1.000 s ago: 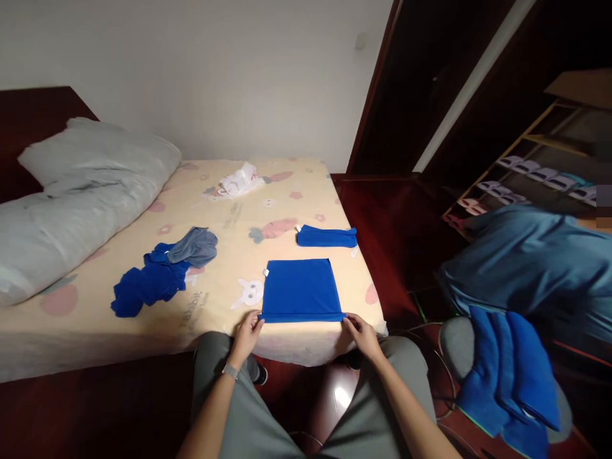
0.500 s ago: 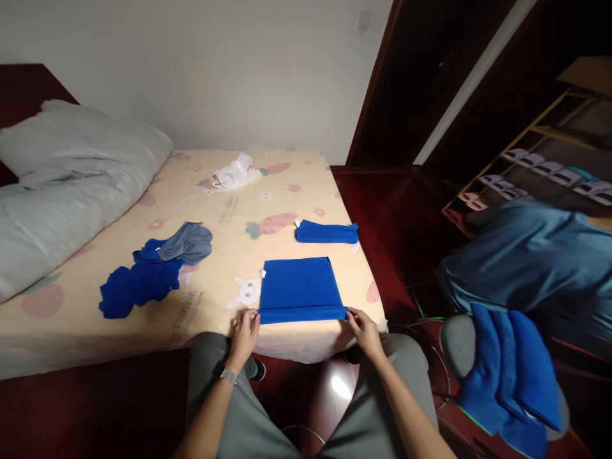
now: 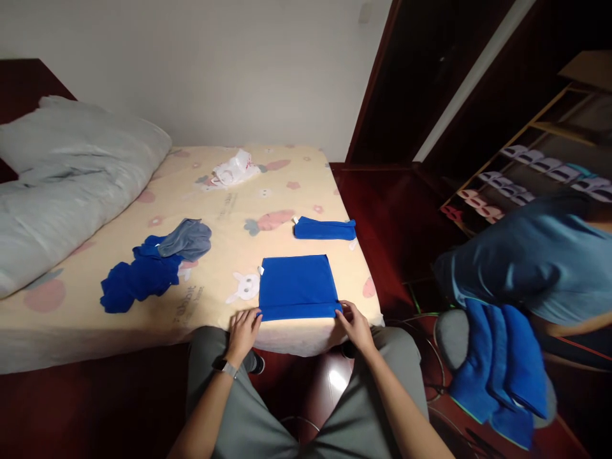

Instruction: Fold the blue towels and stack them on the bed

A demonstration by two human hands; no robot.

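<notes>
A blue cloth [image 3: 297,280] lies flat near the bed's front edge, its near edge turned over in a narrow strip and a small white tag at its left side. My left hand [image 3: 245,330] grips the near left corner between thumb and fingers. At the near right corner, my right hand [image 3: 354,324] pinches the folded strip. Just beyond lies a second blue cloth [image 3: 325,229], folded into a long narrow band with a white tag. To the left is a crumpled pile of blue cloth [image 3: 138,280] with a grey cloth [image 3: 186,238] on top.
The bed [image 3: 201,319] has a patterned sheet, with a grey quilt [image 3: 81,172] at left and a white plastic bag [image 3: 235,169] at the back. At right, blue cloths [image 3: 497,363] lie over a grey seat, near a person in blue [image 3: 526,255] and a shoe rack [image 3: 540,121].
Both hands have shifted slightly along the folded strip, which now lies flatter on the bed. The view has moved a little, and the person at right has shifted.
</notes>
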